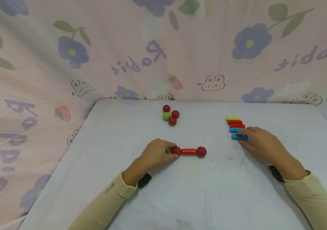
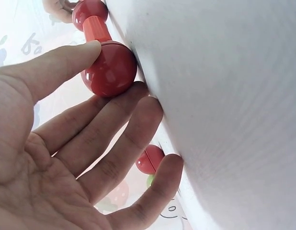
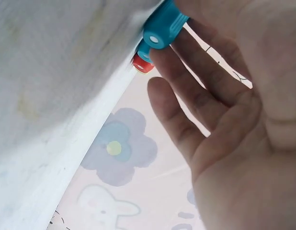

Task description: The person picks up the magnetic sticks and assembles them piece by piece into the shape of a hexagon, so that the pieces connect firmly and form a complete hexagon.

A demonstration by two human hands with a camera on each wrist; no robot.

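Note:
My left hand point(image 1: 156, 154) pinches the left ball of a toy dumbbell made of a red rod point(image 1: 189, 151) between two dark red balls. In the left wrist view, the thumb lies on the near ball point(image 2: 111, 69) and fingers sit under it. Over to the right, my right hand point(image 1: 262, 145) grips the nearest blue rod point(image 1: 239, 137) between thumb and fingers. That blue rod point(image 3: 162, 29) shows its end, with a small white hole, in the right wrist view. Just beyond it lie another blue rod point(image 1: 236, 130), two red rods point(image 1: 237, 126) and a yellow-green rod point(image 1: 233, 118), side by side.
Three red balls point(image 1: 172, 121) and a green ball point(image 1: 166, 116) cluster toward the back middle of the white table point(image 1: 94, 153). A pink curtain point(image 1: 100, 44) with printed flowers and rabbits hangs behind the table and along its left side.

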